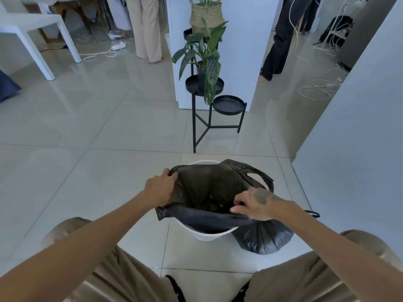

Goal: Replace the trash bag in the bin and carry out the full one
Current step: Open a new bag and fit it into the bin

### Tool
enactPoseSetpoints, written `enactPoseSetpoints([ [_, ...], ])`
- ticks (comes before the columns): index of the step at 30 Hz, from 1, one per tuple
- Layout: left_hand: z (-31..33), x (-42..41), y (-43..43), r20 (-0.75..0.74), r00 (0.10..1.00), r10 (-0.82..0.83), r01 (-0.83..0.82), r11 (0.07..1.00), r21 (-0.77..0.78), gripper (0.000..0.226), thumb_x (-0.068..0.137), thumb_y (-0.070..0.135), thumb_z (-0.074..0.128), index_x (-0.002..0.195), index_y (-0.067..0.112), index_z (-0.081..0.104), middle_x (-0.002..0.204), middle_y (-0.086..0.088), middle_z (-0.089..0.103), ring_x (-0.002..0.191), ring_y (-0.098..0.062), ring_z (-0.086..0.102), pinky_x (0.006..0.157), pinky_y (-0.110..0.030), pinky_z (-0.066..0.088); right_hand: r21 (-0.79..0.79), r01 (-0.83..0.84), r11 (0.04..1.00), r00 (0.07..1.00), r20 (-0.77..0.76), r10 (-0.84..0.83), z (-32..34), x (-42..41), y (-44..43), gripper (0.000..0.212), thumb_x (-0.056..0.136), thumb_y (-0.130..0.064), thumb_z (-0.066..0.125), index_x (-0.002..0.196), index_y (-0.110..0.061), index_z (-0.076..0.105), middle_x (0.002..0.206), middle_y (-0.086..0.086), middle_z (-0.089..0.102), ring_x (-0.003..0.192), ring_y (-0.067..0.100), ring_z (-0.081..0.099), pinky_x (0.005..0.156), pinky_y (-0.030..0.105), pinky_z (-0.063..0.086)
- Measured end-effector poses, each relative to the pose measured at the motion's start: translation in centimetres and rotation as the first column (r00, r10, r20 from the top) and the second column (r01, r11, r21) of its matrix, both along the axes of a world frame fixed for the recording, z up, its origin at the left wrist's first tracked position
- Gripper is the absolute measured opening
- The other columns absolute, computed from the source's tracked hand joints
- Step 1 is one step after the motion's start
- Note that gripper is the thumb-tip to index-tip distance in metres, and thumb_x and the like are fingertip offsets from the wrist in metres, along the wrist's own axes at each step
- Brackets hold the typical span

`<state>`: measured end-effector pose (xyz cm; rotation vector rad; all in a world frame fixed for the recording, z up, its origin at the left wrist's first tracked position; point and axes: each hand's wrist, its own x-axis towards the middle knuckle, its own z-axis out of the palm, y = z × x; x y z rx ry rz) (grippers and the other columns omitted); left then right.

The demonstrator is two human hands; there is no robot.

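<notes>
A white round bin (207,235) stands on the floor between my knees. A fresh black trash bag (207,188) hangs open inside it, its mouth spread over the rim. My left hand (160,188) grips the bag's left edge at the bin's rim. My right hand (254,203) pinches the near right edge of the same bag. One bag handle loops up at the far right. A full black trash bag (263,238), tied shut, rests on the floor against the bin's right side.
A black metal plant stand (229,105) with leafy plants stands just beyond the bin, in front of a white pillar. A white wall (357,127) is at the right. Two people stand at the back. Cables lie on the floor. A white table (32,25) is far left.
</notes>
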<state>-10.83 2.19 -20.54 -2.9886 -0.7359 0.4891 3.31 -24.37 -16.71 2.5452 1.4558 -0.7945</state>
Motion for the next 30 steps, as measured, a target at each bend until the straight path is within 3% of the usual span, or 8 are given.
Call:
enactPoseSetpoints([
  [4,0.1,-0.9,1.3,-0.021,1.0,-0.002,0.002,1.0,-0.014,0.099,0.08,0.034,0.073,0.154,0.036,0.006,0.14,-0.009,0.039,0.1,-0.037,0.065,0.074,-0.042,0.052,-0.142,0.019,0.99,1.0,0.02,-0.017,-0.6,0.6,-1.2,0.073,0.086,-0.05,0.068,0.149,-0.026,0.039,0.137,0.007,0.054,0.117,0.028,0.057,0.089,0.034,0.049],
  [8,0.0,-0.3,1.6,-0.002,0.998,-0.065,0.065,0.998,-0.002,0.111,0.078,0.034,0.074,0.152,0.042,-0.009,0.149,-0.008,0.031,0.093,-0.035,0.067,0.064,-0.038,0.048,-0.012,0.086,0.996,0.996,-0.015,-0.086,-0.6,0.9,-0.3,0.095,0.081,-0.047,0.076,0.157,-0.026,0.023,0.154,0.007,0.043,0.138,0.029,0.043,0.109,0.041,0.043],
  [12,0.1,0.6,2.4,0.011,0.992,-0.125,0.125,0.992,0.0,0.113,0.077,0.029,0.075,0.154,0.046,-0.006,0.165,-0.007,0.009,0.099,-0.036,0.066,0.064,-0.037,0.048,0.105,0.258,0.96,0.939,-0.261,-0.224,0.0,1.2,1.7,0.084,0.092,-0.043,0.067,0.159,-0.024,0.021,0.157,0.008,0.042,0.139,0.027,0.047,0.112,0.036,0.041],
  [16,1.3,0.6,2.6,0.056,0.985,-0.164,0.164,0.986,0.001,0.096,0.079,0.037,0.077,0.155,0.042,0.019,0.168,-0.012,-0.001,0.132,-0.039,0.046,0.089,-0.043,0.05,0.248,0.248,0.937,0.968,-0.107,-0.228,0.5,1.3,3.3,0.068,0.095,-0.037,0.064,0.154,-0.019,0.034,0.152,0.008,0.048,0.135,0.025,0.05,0.109,0.032,0.039],
  [20,3.4,0.3,0.3,0.391,0.878,-0.275,0.278,0.959,0.05,0.057,0.083,0.018,0.073,0.138,0.026,0.058,0.163,-0.015,0.029,0.145,-0.039,0.031,0.115,-0.048,0.035,0.291,0.174,0.941,0.972,0.104,-0.212,-0.1,1.5,3.9,0.061,0.097,-0.034,0.059,0.152,-0.017,0.038,0.157,0.007,0.041,0.143,0.027,0.038,0.116,0.036,0.032],
  [23,4.0,0.4,-2.6,0.616,0.733,-0.29,0.362,0.932,0.008,0.032,0.081,0.004,0.064,0.111,0.011,0.073,0.128,-0.014,0.066,0.118,-0.036,0.059,0.098,-0.045,0.052,0.389,0.093,0.917,0.98,0.129,-0.154,-0.8,1.0,5.0,0.055,0.097,-0.029,0.06,0.148,-0.015,0.045,0.155,0.007,0.044,0.141,0.026,0.041,0.116,0.033,0.032],
  [26,3.5,1.1,-5.5,0.526,0.835,-0.158,0.32,0.919,-0.231,0.033,0.086,0.012,0.052,0.114,0.014,0.07,0.107,-0.009,0.073,0.099,-0.032,0.066,0.082,-0.044,0.056,0.397,0.02,0.918,0.987,0.136,-0.08,-1.9,0.9,6.1,0.051,0.099,-0.023,0.054,0.148,-0.013,0.045,0.156,0.008,0.042,0.144,0.023,0.037,0.117,0.029,0.026],
  [30,0.9,1.6,-4.8,0.242,0.97,-0.012,0.093,0.941,-0.325,0.038,0.095,0.028,0.049,0.131,0.015,0.049,0.12,-0.012,0.066,0.106,-0.036,0.063,0.086,-0.048,0.055,0.285,0.042,0.958,0.986,0.146,-0.086,-3.6,1.6,6.5,0.063,0.099,-0.02,0.051,0.156,-0.013,0.027,0.167,0.009,0.017,0.154,0.024,0.014,0.124,0.037,0.018],
])
